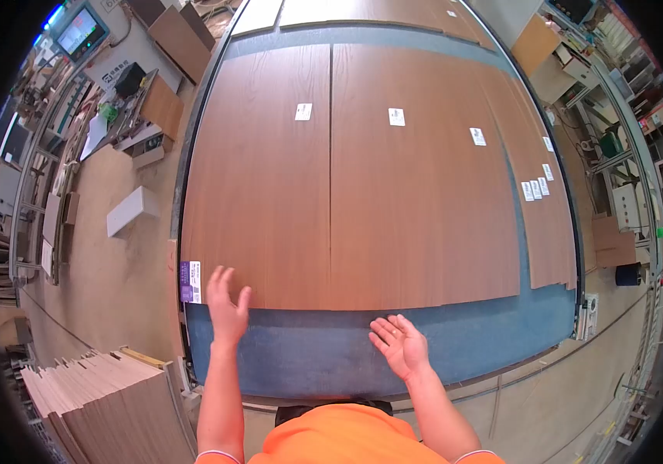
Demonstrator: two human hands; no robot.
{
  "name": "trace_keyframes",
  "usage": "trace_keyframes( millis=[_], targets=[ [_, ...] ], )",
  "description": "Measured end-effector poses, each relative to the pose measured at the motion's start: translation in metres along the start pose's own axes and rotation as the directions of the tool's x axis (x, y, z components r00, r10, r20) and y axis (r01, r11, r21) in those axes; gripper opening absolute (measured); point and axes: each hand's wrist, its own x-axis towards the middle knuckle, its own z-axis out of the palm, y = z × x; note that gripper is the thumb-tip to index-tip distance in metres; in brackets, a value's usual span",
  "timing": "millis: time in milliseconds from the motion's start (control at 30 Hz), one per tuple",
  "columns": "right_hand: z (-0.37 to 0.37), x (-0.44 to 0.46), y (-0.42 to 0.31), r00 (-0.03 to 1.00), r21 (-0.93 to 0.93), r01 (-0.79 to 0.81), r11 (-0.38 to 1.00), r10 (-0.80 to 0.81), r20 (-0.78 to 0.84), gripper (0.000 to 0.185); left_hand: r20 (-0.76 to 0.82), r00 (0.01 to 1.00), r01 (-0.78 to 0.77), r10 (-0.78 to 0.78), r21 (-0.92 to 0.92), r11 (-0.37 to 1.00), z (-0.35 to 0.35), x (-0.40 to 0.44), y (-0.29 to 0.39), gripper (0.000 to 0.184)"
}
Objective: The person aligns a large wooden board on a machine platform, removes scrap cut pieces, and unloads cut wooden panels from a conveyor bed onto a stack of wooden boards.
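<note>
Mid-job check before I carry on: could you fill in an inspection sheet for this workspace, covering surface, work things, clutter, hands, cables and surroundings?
Surface: blue bed, showing along the near edge.
Work things: brown panels lying flat, with white labels; purple label at the near left corner.
Clutter on the bed: nothing seen.
Hands: left hand and right hand open, holding nothing; contact unclear.
Cables: thin dark line on the left floor, possibly a cable.
Surroundings: board stack near left, white box on the floor, screen far left.
</note>
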Motion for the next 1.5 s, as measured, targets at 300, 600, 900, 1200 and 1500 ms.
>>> trace_keyframes(
  millis=[300, 600, 900, 1200, 1500],
  targets=[
    [0.03, -0.017, 0.058, 0.997, -0.238, 0.082, 0.968, -0.078, 0.025, 0.037, -0.151, 0.974, 0.205, -0.17, 0.262, 0.943, -0.015, 0.012, -0.099, 0.065],
    [0.038, -0.005, 0.007, 0.988, -0.237, 0.154, 0.959, -0.157, 0.006, 0.034, -0.049, 0.998, 0.046, -0.03, 0.37, 0.928, 0.011, 0.01, -0.091, 0.07],
    [0.093, 0.022, 0.103, 0.996, 0.013, -0.024, 1.0, 0.023, 0.091, 0.077, 0.352, 0.934, -0.167, 0.063, 0.271, 0.948, -0.028, -0.002, -0.085, 0.117],
    [0.071, 0.018, 0.089, 0.995, 0.122, 0.08, 0.989, -0.087, 0.054, 0.088, 0.263, 0.948, -0.249, 0.178, 0.271, 0.93, -0.01, -0.009, -0.064, 0.106],
    [0.018, 0.026, 0.018, 0.865, -0.605, 0.459, 0.651, -0.484, 0.136, 0.024, 0.248, 0.969, -0.089, 0.021, 0.269, 0.959, -0.018, 0.003, -0.068, 0.107]
  ],
)
